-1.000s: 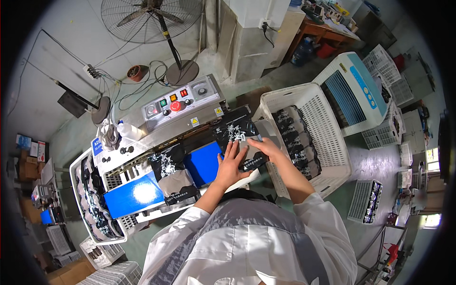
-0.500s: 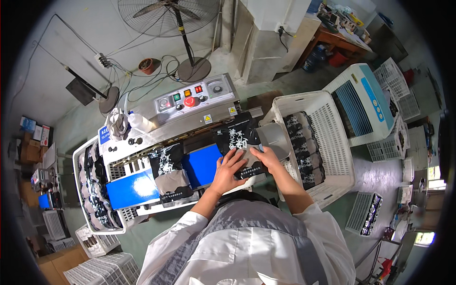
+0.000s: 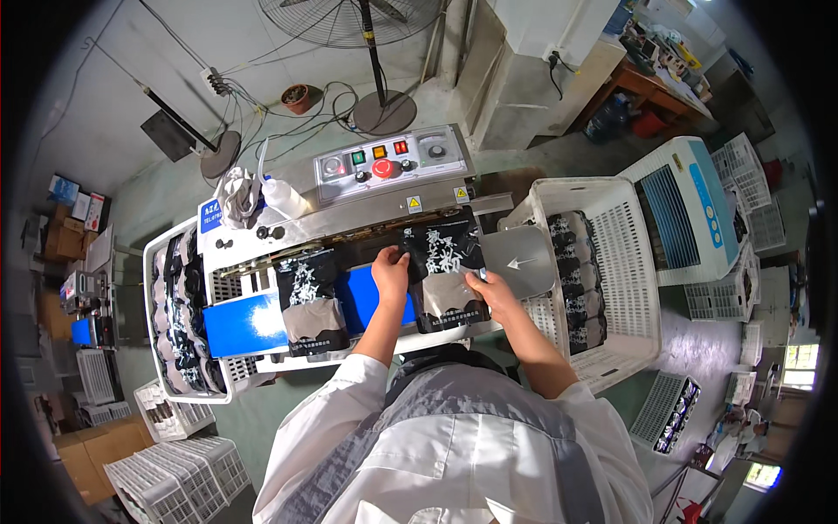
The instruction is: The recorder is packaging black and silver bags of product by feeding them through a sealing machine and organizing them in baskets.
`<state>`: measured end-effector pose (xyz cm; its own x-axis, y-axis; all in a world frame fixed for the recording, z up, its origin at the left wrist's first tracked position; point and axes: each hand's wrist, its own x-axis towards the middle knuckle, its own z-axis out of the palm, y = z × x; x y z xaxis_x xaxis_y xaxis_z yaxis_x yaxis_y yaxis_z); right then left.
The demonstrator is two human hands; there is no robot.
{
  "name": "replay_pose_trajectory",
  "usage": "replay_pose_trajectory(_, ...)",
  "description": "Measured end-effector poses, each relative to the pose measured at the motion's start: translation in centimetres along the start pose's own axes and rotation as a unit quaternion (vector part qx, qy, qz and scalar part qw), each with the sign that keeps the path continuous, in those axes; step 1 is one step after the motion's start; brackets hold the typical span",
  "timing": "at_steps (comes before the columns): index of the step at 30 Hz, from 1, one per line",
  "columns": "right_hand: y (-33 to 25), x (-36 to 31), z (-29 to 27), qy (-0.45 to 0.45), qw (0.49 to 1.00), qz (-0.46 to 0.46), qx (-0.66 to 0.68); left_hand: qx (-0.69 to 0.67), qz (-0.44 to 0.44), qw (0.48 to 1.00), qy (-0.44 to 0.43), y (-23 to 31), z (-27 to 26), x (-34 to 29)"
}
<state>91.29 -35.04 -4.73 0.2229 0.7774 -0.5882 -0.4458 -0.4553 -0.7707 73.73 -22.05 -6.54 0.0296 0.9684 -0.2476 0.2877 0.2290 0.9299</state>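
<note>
A black-and-grey pouch (image 3: 449,293) lies in front of a band sealer (image 3: 388,179), partly over its blue conveyor belt (image 3: 355,297), its top edge at the machine's slot. My left hand (image 3: 390,278) is closed, its curled fingers pinching the pouch's upper left edge. On the opposite side my right hand (image 3: 496,295) grips the right edge, thumb on the front. Further left, a second, similar pouch (image 3: 314,319) sits on the belt with no hand on it. A grey metal plate (image 3: 524,253) extends right of the pouch I hold.
A white crate (image 3: 630,288) with rows of pouches stands to the right, and another white crate (image 3: 166,358) holding pouches is at the left. A white bottle (image 3: 284,199) and crumpled cloth (image 3: 237,194) rest on the machine. Behind it are a standing fan (image 3: 384,109) and cables.
My left hand has moved from the pouch's front face to its upper left edge. Both pouches have shifted left relative to the machine. The whole view has also shifted.
</note>
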Motion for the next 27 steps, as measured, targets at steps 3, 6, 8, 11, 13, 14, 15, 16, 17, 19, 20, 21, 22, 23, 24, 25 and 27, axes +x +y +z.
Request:
replay_pose_trajectory(3,0.5,0.5,0.6,0.016,0.999,0.001,-0.047,0.016,0.034,0.998,0.047,-1.4,-0.1,0.4)
replay_pose_trajectory(6,1.0,0.5,1.7,0.039,0.996,-0.039,-0.073,0.019,0.032,0.997,0.074,-2.2,-0.5,0.7)
replay_pose_trajectory(8,1.2,0.6,2.3,0.060,0.991,-0.052,-0.110,0.013,0.034,0.996,0.086,-2.2,-0.7,0.6)
replay_pose_trajectory(11,1.7,0.9,3.1,0.096,0.978,-0.080,-0.168,0.016,0.029,0.993,0.110,-1.9,-1.3,0.6)
replay_pose_trajectory(13,2.5,1.4,3.5,0.097,0.964,-0.129,-0.209,0.003,0.044,0.992,0.122,-2.1,-2.0,0.6)
replay_pose_trajectory(14,2.0,1.2,3.8,0.081,0.967,-0.096,-0.223,0.004,0.047,0.991,0.123,-1.8,-2.3,0.5)
replay_pose_trajectory(15,2.3,1.3,4.0,0.081,0.967,-0.096,-0.222,0.005,0.047,0.991,0.122,-1.7,-2.7,0.4)
replay_pose_trajectory(16,2.7,1.4,4.4,0.094,0.959,-0.098,-0.248,0.034,0.048,0.990,0.127,-1.7,-3.1,0.3)
replay_pose_trajectory(17,2.9,1.5,4.8,0.107,0.950,-0.102,-0.275,0.061,0.051,0.988,0.131,-1.6,-3.5,0.2)
replay_pose_trajectory(19,3.3,1.8,5.7,0.121,0.941,-0.107,-0.297,0.057,0.059,0.987,0.136,-1.5,-4.1,0.3)
replay_pose_trajectory(20,3.2,1.8,5.9,0.122,0.938,-0.117,-0.302,0.050,0.065,0.987,0.137,-1.5,-4.1,0.3)
replay_pose_trajectory(21,3.1,1.7,6.1,0.125,0.935,-0.127,-0.305,0.049,0.069,0.988,0.131,-1.6,-4.2,0.3)
replay_pose_trajectory(22,3.0,1.7,6.5,0.133,0.931,-0.134,-0.313,0.081,0.087,0.983,0.142,-1.8,-4.6,0.4)
replay_pose_trajectory(23,1.3,0.2,7.7,0.137,0.928,-0.135,-0.319,0.110,0.106,0.977,0.148,-2.0,-4.8,0.7)
replay_pose_trajectory(24,1.9,0.6,7.6,0.155,0.920,-0.161,-0.321,0.112,0.102,0.978,0.144,-2.1,-4.7,0.7)
replay_pose_trajectory(25,2.7,0.9,7.7,0.175,0.911,-0.185,-0.324,0.090,0.106,0.980,0.141,-2.2,-4.8,0.9)
replay_pose_trajectory(27,2.7,1.0,8.9,0.156,0.920,-0.174,-0.313,0.097,0.103,0.979,0.143,-4.1,-5.9,2.1)
